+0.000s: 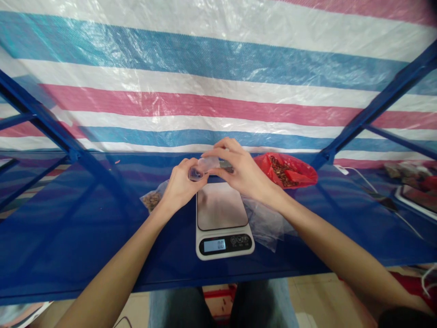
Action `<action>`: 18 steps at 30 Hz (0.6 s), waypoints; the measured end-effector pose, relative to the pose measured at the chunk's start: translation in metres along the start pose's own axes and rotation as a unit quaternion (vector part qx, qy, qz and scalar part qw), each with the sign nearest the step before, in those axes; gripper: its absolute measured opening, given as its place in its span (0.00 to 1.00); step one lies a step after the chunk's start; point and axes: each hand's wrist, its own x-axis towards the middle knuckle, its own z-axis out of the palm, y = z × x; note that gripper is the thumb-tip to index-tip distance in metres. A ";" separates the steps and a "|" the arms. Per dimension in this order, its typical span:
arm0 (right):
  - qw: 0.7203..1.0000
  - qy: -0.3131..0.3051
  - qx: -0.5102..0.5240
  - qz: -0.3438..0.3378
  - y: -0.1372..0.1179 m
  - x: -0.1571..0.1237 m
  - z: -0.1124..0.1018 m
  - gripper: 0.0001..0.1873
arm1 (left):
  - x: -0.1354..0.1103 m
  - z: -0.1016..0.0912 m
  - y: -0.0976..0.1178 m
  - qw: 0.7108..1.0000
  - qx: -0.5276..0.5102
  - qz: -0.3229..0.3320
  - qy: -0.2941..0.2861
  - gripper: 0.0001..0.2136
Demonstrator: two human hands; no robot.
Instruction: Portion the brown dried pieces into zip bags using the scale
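In the head view, my left hand (pixel 184 180) is closed on a small clear plastic container (pixel 194 173), held above the back edge of a white digital scale (pixel 200 243). My right hand (pixel 244 171) pinches a whitish translucent plastic piece (pixel 209 163) right against the container; whether it is a lid or another cup I cannot tell. Fingers hide parts of both. The scale's metal plate (pixel 222 207) is bare, and its lit display (pixel 214 245) reads 0.0.
A red plastic bag (pixel 309 174) of dark brown dried pieces lies open at right. Clear plastic bags (pixel 268 223) lie beside the scale. Left of it is a clear bag of light brown pieces (pixel 152 199). Blue posts (pixel 362 118) flank the blue shelf (pixel 102 246); a striped sheet (pixel 205 50) hangs behind.
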 end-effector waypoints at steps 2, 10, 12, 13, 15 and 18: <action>0.997 0.055 0.021 0.056 0.009 -0.006 -0.010 0.13 | 0.002 -0.003 0.002 0.998 -0.066 -0.021 0.005 0.08; 0.920 0.121 0.239 0.287 0.068 -0.066 -0.015 0.20 | 0.003 -0.011 0.007 0.932 -0.332 -0.143 -0.008 0.13; 0.868 0.125 0.341 0.338 0.079 -0.077 -0.009 0.21 | 0.003 -0.013 0.009 0.905 -0.389 -0.168 -0.036 0.16; 0.843 0.129 0.380 0.357 0.082 -0.080 -0.006 0.21 | 0.002 -0.013 0.010 0.894 -0.408 -0.179 -0.043 0.18; 0.815 0.143 0.414 0.379 0.087 -0.084 -0.002 0.19 | 0.002 -0.015 0.011 0.881 -0.427 -0.199 -0.040 0.19; 0.835 0.164 0.364 0.378 0.088 -0.084 -0.002 0.19 | 0.002 -0.015 0.013 0.872 -0.432 -0.227 -0.035 0.17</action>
